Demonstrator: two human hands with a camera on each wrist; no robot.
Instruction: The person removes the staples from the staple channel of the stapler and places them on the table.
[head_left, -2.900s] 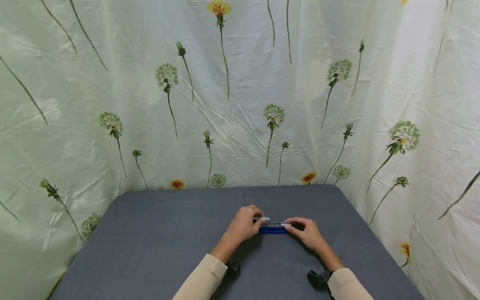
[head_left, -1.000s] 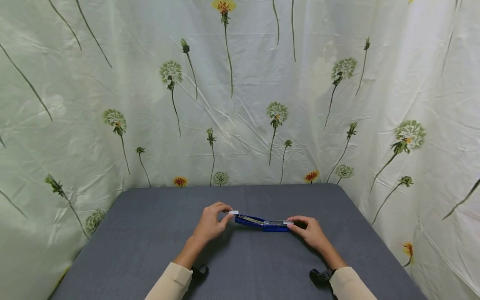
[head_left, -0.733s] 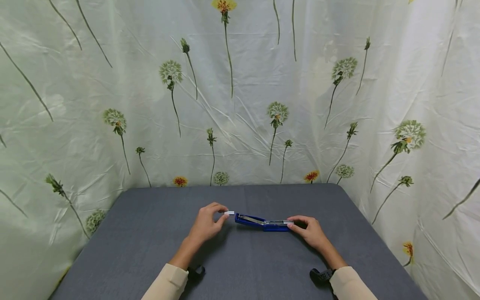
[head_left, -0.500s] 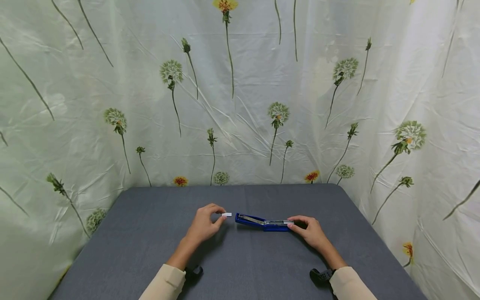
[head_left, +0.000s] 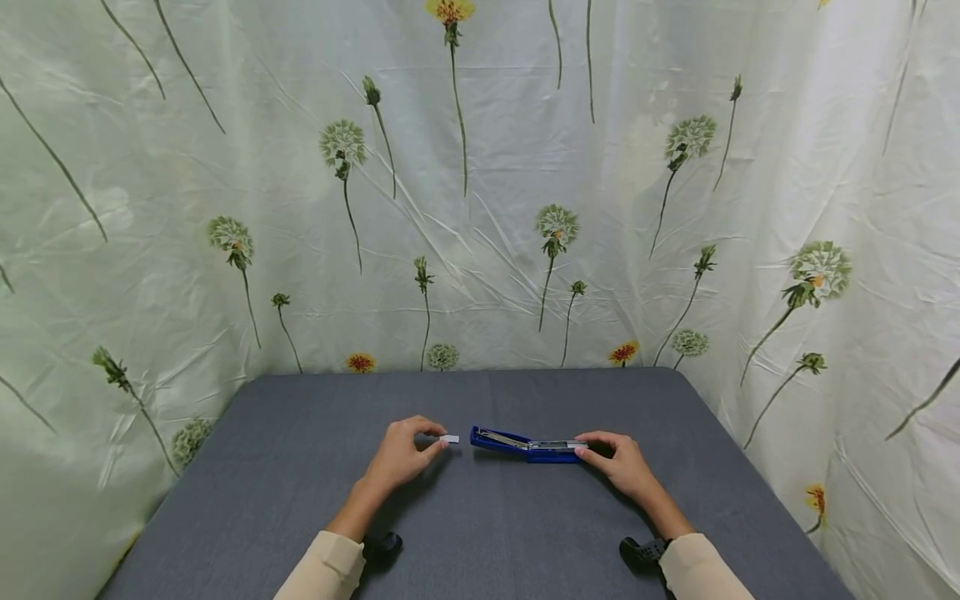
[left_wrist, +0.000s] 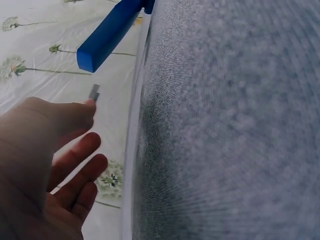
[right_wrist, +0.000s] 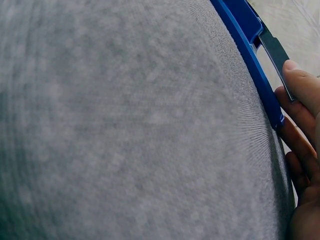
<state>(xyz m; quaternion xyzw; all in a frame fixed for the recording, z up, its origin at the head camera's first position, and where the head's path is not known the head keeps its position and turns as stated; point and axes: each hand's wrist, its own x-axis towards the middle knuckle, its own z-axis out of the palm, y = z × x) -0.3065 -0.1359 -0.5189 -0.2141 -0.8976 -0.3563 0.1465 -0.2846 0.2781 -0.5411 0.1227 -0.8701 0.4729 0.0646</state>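
Left grip (head_left: 401, 454) drawn back, grey desk (head_left: 480, 533), flowered curtain (head_left: 495, 150), left pinching one white piece (head_left: 452, 438), right grip (head_left: 618, 464) pinching one blue stapler (head_left: 551, 457)

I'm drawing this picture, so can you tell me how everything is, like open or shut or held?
Blue stapler, opened out, one half tilted up; can't tell if loaded
Small pale strip, pinched, apart from the stapler
Left hand, pinching the strip
Right hand, holding the stapler's right end
Flowery curtain, hanging, creased
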